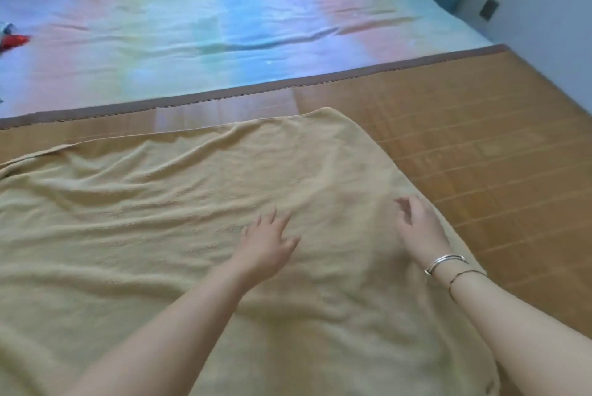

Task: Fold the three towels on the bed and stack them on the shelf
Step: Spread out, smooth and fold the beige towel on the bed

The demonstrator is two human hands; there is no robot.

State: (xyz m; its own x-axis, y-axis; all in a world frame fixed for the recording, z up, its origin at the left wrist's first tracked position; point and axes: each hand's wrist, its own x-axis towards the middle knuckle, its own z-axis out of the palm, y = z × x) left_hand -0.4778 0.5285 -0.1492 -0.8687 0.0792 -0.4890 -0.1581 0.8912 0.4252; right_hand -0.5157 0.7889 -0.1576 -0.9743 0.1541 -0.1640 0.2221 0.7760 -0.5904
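towel (160, 219): spread flat on the bed (480, 139), under both hands
left hand (266, 246): fingers splayed, flat on it
right hand (419, 225): relaxed, holding nothing, near its right edge

L hand (267, 243): palm down, fingers spread, straight | R hand (418, 227): fingers loosely extended, thumb side up, bangles at wrist | both forearms bare, reaching fwd, hands near but apart

No readable text, label, brand, number or sign anywhere in view.
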